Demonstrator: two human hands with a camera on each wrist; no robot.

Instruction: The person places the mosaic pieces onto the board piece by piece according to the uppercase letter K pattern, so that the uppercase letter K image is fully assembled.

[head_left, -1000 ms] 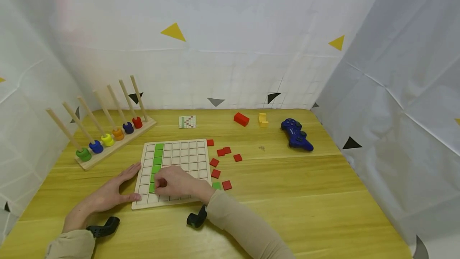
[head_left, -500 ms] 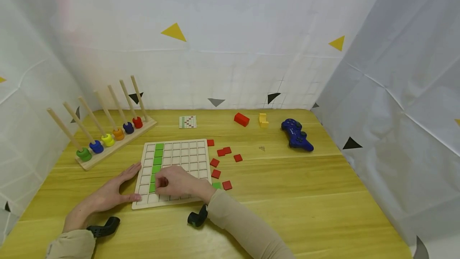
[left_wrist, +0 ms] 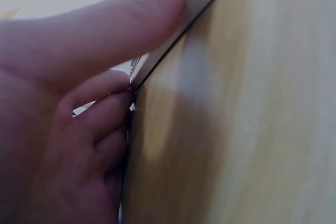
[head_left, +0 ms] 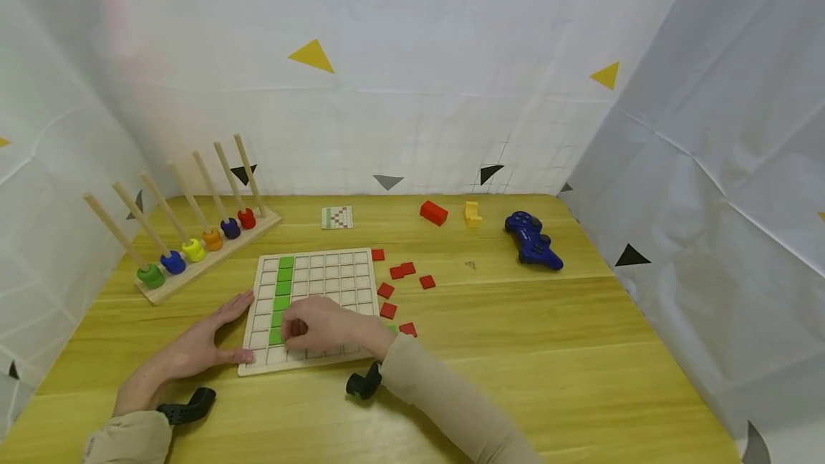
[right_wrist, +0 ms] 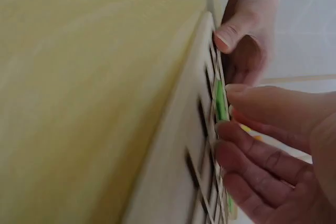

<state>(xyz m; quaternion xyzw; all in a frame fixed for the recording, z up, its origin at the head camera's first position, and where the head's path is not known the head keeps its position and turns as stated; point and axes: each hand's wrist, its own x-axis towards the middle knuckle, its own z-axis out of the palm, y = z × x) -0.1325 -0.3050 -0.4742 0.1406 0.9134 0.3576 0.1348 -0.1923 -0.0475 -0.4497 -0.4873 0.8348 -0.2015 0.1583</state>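
Note:
A wooden grid board lies flat, with a column of green square tiles near its left side. My left hand rests spread at the board's left edge, thumb on its near corner and fingertips along the side. Over the lower left of the grid is my right hand, beside the lowest visible green tile. In the right wrist view, its thumb and fingertips stand slightly apart right at a green tile in the grid, with nothing seen held between them.
Several loose red tiles lie right of the board, with a green tile partly covered by my wrist. Behind are a pegged bead stand, a small pattern card, a red block, a yellow block and a blue game controller.
My right hand and forearm have shifted slightly right, showing more of the lowest visible green tile and covering more of the loose one. My left hand stays in place.

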